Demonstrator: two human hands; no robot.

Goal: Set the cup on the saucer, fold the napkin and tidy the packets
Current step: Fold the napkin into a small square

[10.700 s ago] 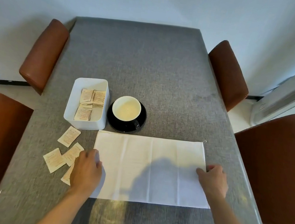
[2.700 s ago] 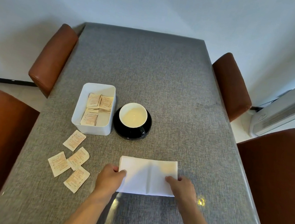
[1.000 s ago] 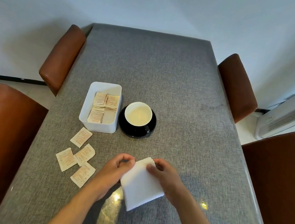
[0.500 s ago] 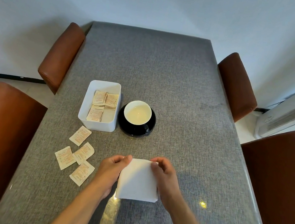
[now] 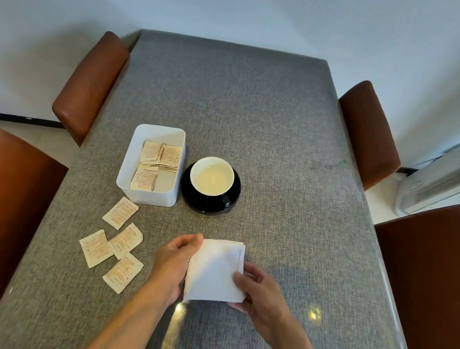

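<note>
A white napkin (image 5: 216, 270), folded into a small square, lies near the table's front edge. My left hand (image 5: 174, 265) pinches its left side and upper left corner. My right hand (image 5: 259, 294) holds its lower right corner. A white cup (image 5: 212, 175) stands on a black saucer (image 5: 230, 201) behind the napkin. Several loose packets (image 5: 117, 244) lie on the table to the left of my left hand. More packets (image 5: 159, 157) sit in a white box (image 5: 146, 195) beside the saucer.
The grey table (image 5: 258, 120) has brown chairs on both sides, two on the left (image 5: 90, 83) and two on the right (image 5: 368, 130). A white appliance (image 5: 446, 176) stands on the floor at the far right.
The napkin went from a long strip to a small square. In the last half second my right hand slid from the top right corner down to the lower right corner.
</note>
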